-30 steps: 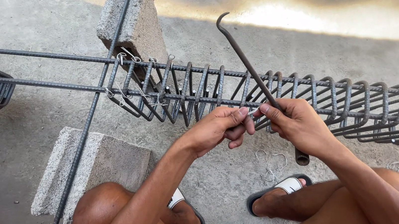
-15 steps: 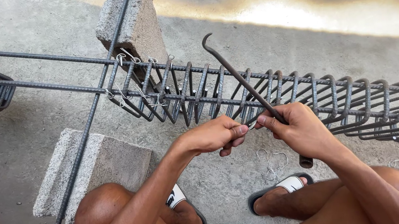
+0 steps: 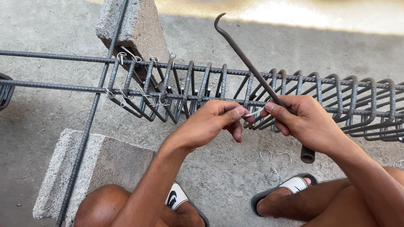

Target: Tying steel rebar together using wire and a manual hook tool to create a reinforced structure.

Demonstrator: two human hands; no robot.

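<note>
Rebar cage (image 3: 312, 101) of closely set stirrups runs from the middle to the right, resting on two concrete blocks (image 3: 96, 166) above the concrete floor (image 3: 229, 176). The left hand (image 3: 208, 125) pinches one end of a thin tie wire (image 3: 252, 114) between thumb and forefinger, just near of the cage's near bar. The right hand (image 3: 304, 122) pinches the wire's other end with its fingertips while its palm is closed round a hooked steel rod (image 3: 249, 65), whose hook points far and left. Loose wire loops (image 3: 274, 163) lie on the floor near the sandalled feet.
</note>
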